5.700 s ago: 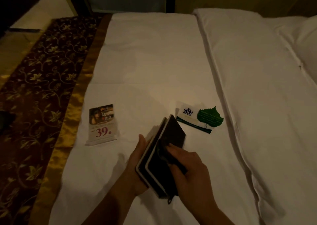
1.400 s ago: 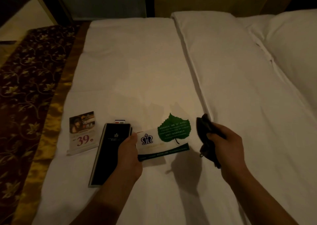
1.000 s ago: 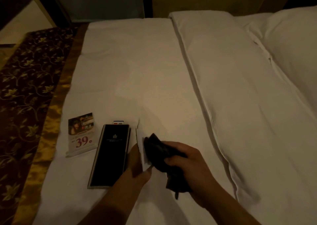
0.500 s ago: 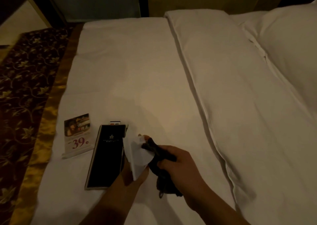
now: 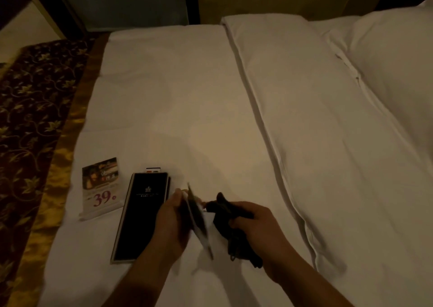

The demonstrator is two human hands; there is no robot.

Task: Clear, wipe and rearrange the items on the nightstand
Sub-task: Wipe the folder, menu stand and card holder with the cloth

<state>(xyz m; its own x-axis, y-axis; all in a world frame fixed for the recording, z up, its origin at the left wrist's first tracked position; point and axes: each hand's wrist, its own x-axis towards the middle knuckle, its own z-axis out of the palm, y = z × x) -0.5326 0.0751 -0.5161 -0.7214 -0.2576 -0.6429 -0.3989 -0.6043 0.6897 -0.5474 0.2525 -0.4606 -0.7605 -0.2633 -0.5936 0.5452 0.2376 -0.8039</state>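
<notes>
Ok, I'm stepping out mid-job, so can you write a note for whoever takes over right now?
Left hand: holds a card up on edge.
Right hand: grips a dark cloth close against the card.
On the bed: black folder, with the price sign to its left.
Done: these things lie on the bed, off the nightstand.
Left: probably finish wiping the card, wipe the nightstand (out of view), then put everything back.
</notes>
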